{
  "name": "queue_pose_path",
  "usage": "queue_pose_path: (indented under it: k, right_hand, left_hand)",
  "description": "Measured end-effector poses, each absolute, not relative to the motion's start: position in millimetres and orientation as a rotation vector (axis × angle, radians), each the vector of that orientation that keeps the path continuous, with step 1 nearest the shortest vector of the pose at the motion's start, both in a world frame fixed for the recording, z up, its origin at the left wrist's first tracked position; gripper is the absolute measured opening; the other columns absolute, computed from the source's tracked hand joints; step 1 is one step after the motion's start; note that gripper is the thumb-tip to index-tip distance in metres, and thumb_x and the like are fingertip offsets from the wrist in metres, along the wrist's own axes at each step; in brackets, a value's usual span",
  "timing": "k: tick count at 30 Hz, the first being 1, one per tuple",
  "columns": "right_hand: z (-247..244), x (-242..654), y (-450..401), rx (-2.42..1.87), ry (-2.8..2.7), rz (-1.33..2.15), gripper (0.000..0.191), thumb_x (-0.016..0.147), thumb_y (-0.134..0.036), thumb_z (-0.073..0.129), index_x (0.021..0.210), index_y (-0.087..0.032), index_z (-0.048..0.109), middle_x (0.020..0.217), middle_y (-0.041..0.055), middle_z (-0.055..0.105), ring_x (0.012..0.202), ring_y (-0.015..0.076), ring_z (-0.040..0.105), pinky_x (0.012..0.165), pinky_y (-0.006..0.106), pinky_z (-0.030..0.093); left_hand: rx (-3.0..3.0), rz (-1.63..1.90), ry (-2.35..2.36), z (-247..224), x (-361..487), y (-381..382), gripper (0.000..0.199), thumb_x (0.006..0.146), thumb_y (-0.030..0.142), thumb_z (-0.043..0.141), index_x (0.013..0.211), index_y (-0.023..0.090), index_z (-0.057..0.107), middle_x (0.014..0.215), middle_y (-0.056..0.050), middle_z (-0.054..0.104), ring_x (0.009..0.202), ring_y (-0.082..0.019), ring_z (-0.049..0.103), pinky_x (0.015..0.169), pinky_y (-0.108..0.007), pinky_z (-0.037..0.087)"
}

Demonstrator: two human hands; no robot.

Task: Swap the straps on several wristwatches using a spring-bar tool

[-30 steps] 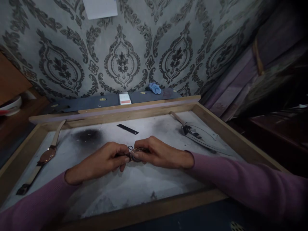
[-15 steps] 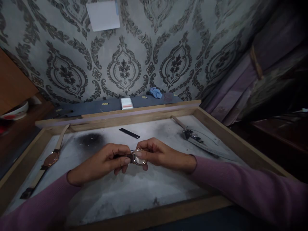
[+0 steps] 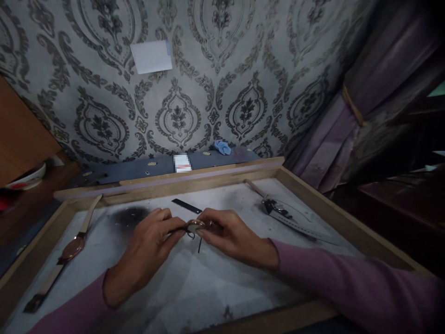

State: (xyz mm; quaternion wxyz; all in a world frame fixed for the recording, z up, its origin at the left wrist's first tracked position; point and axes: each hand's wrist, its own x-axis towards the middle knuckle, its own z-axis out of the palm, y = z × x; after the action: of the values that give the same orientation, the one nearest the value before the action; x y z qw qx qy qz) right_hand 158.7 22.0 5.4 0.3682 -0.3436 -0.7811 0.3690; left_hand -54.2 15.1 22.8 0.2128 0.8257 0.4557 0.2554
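Near the centre of the view, a small round watch (image 3: 195, 226) with a metal rim is held between my two hands. My left hand (image 3: 146, 248) is closed, its thumb and fingers pinching the watch's left side, where a dark strap shows. My right hand (image 3: 231, 236) is closed on the right side of the case. A thin dark strip (image 3: 199, 244) hangs below the watch. Behind the hands a black blade (image 3: 186, 205) lies on the white board. To the left rests a rose-gold watch (image 3: 73, 248) with a light strap; another watch (image 3: 278, 208) lies at the right.
A raised wooden frame (image 3: 208, 179) surrounds the white board. Beyond it are a blue cloth (image 3: 222, 147) and a small white packet (image 3: 182, 163). A bowl (image 3: 31, 178) stands at the far left, and a tied curtain (image 3: 333, 134) hangs at the right.
The watch has been tilted from facing up to nearly edge-on, and a thin dark strip now shows below it. Both hands have turned slightly. The whole view has shifted upward.
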Motion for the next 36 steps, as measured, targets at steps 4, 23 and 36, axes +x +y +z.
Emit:
queue_pose_path:
  k: [4,23,36]
  right_hand:
    - [5,156,16,-0.8,-2.09,0.677,0.007,0.088,-0.018,0.055,0.093,-0.015,0.06,0.071,-0.0007,0.059,0.057,0.0095,0.048,0.053,0.021,0.04]
    - [5,161,6,-0.59,-2.292,0.579,0.02,0.093,-0.021,0.051,0.112,-0.018,0.054,0.085,0.0033,0.067,0.072,0.0128,0.062,0.063,0.023,0.048]
    - [10,163,13,-0.845,-2.299,0.408,0.02,0.095,-0.024,0.051,0.111,-0.014,0.058,0.094,0.0092,0.069,0.081,0.0178,0.065,0.068,0.028,0.048]
  left_hand:
    - [2.19,0.664,1.261,26,-51,9,0.019,0.093,0.027,0.053,0.091,0.023,0.072,0.075,0.0,0.068,0.066,-0.016,0.059,0.062,-0.026,0.037]
    - [1.277,0.819,0.855,18,-43,10,0.034,0.079,0.04,0.072,0.105,0.019,0.064,0.093,-0.006,0.065,0.077,-0.018,0.06,0.055,-0.024,0.054]
    - [1.517,0.452,0.874,24,-48,9,0.031,0.086,0.041,0.06,0.106,0.021,0.048,0.083,-0.004,0.061,0.072,-0.016,0.057,0.038,-0.014,0.036]
